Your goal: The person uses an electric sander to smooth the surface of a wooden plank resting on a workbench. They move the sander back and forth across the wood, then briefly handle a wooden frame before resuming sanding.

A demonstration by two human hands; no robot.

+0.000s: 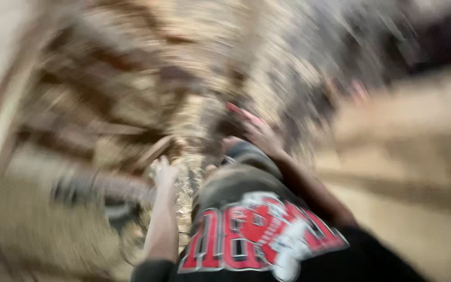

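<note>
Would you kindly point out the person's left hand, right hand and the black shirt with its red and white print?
left hand point(164, 171), head view, on the blurred knuckles.
right hand point(259, 133), head view, on the back of the hand.
black shirt point(259, 235), head view, on its red and white print.

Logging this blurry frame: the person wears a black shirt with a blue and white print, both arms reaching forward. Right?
Not quite: in the head view the print on the black shirt is red and white, not blue. Left hand and right hand do reach forward.
</note>
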